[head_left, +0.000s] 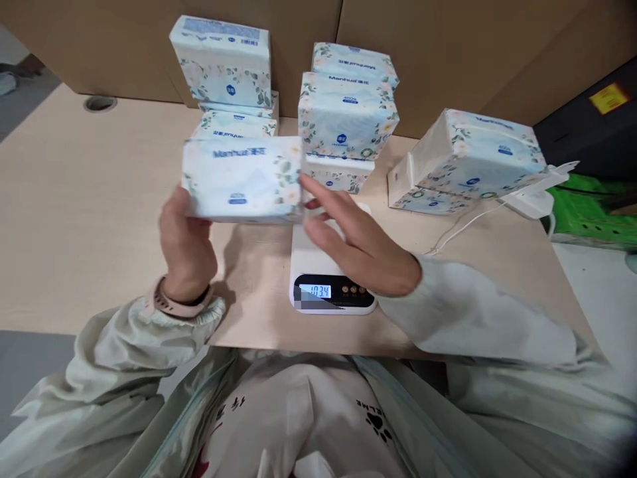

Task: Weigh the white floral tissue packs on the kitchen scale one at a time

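A floral-printed white and pale blue tissue pack (242,179) is held up above the table, slightly blurred. My left hand (186,239), with a pink wristband, is closed around its lower left end. At its right end is my right hand (361,242), fingers apart, with the index fingertip at the pack's edge. Beneath the right hand lies a white digital scale (303,255), partly covered by that hand. Its lit display (315,291) shows digits that look like 103.4, and part of the panel is blurred out.
Stacked tissue packs stand at the back left (223,66), back middle (348,119) and right (490,156). Brown cardboard (423,60) walls the table's (99,219) far side. A white cable (460,229) runs on the right, near a green crate (592,212).
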`<control>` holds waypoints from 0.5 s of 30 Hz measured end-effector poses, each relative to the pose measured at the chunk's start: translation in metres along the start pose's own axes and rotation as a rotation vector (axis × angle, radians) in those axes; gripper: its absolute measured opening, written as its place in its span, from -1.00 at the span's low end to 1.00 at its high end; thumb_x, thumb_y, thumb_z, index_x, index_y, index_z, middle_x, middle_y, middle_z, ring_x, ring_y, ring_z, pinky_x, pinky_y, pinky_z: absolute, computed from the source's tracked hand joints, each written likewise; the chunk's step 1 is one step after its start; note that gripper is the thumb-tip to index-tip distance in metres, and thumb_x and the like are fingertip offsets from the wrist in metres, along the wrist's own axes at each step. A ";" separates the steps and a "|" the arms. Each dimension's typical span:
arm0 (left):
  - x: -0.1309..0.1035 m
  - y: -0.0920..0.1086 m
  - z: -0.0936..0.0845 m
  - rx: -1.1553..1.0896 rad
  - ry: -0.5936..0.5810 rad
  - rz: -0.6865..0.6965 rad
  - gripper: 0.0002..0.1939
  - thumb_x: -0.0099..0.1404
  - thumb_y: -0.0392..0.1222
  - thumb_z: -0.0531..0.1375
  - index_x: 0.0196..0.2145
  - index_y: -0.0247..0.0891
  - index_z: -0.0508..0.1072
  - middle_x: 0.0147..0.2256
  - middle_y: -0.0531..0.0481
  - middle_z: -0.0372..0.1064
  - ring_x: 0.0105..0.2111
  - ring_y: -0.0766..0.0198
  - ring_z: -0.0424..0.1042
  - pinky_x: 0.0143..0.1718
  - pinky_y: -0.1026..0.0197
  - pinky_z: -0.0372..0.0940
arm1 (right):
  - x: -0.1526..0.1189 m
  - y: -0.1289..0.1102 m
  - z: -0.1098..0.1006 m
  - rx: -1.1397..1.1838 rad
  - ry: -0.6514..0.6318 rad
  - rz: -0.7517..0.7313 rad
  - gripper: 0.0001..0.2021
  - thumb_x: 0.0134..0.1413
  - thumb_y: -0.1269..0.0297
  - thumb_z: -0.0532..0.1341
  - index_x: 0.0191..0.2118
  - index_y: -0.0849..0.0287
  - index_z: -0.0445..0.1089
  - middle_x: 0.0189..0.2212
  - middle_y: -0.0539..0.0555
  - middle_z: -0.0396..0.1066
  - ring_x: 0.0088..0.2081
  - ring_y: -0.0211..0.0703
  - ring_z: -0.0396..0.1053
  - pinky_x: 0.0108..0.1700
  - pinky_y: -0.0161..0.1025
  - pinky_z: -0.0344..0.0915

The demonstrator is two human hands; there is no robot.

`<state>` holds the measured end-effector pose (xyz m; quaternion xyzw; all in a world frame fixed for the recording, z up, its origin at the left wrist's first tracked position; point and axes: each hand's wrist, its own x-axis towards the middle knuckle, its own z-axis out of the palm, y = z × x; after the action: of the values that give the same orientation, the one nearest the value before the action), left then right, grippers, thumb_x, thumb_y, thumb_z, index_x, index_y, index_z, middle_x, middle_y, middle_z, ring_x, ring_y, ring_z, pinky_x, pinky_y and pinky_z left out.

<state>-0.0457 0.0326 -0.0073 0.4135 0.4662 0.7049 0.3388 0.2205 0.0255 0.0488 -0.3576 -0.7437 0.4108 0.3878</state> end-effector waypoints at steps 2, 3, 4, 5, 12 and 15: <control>0.023 -0.008 -0.016 0.052 0.088 0.034 -0.67 0.42 0.12 0.26 -0.24 -0.19 0.35 -0.06 0.15 0.59 0.14 0.18 0.50 0.07 0.20 0.48 | 0.031 0.012 0.017 0.058 -0.079 -0.013 -0.34 0.28 -0.36 0.26 0.31 -0.10 0.45 0.32 0.05 0.51 0.40 0.26 0.38 0.49 0.36 0.29; 0.034 -0.013 -0.024 0.088 0.106 0.021 -0.66 0.46 0.11 0.23 -0.26 -0.19 0.29 -0.09 0.16 0.56 0.13 0.21 0.48 0.04 0.22 0.46 | 0.046 0.020 0.025 0.077 -0.122 0.002 -0.33 0.25 -0.37 0.27 0.29 -0.08 0.46 0.32 0.05 0.51 0.40 0.27 0.38 0.50 0.39 0.27; 0.042 -0.020 -0.032 0.126 0.120 -0.010 -0.64 0.48 0.12 0.21 -0.27 -0.20 0.25 -0.13 0.17 0.54 0.10 0.24 0.48 0.00 0.23 0.45 | 0.059 0.028 0.031 0.094 -0.158 0.035 -0.33 0.22 -0.38 0.29 0.26 -0.06 0.47 0.32 0.06 0.52 0.41 0.28 0.37 0.52 0.41 0.25; 0.050 -0.027 -0.038 0.159 0.128 -0.053 -0.61 0.51 0.14 0.19 -0.28 -0.20 0.23 -0.16 0.16 0.52 0.07 0.25 0.48 -0.05 0.24 0.44 | 0.070 0.035 0.036 0.114 -0.185 0.085 -0.33 0.18 -0.38 0.32 0.22 -0.04 0.48 0.32 0.08 0.52 0.43 0.30 0.35 0.53 0.43 0.22; 0.118 -0.050 -0.072 0.266 0.068 -0.245 -0.25 0.56 0.51 -0.04 -0.15 -0.30 0.45 -0.14 0.01 0.65 -0.01 0.19 0.58 0.12 0.10 0.49 | 0.113 0.067 0.051 0.344 0.031 0.349 -0.32 0.24 -0.28 0.32 0.30 0.04 0.37 0.51 0.16 0.25 0.61 0.35 0.03 0.59 0.54 -0.06; 0.165 -0.040 -0.071 0.351 -0.017 -0.324 -0.12 0.56 0.55 -0.10 -0.18 -0.41 0.50 -0.11 -0.16 0.68 0.03 0.07 0.64 0.31 -0.10 0.45 | 0.136 0.090 0.061 0.355 0.134 0.372 -0.36 0.37 -0.23 0.19 0.35 0.06 0.29 0.55 0.12 0.16 0.66 0.37 -0.13 0.53 0.64 -0.12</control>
<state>-0.1761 0.1615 -0.0169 0.3918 0.6390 0.5461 0.3742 0.1266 0.1573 -0.0150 -0.4410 -0.5541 0.5743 0.4107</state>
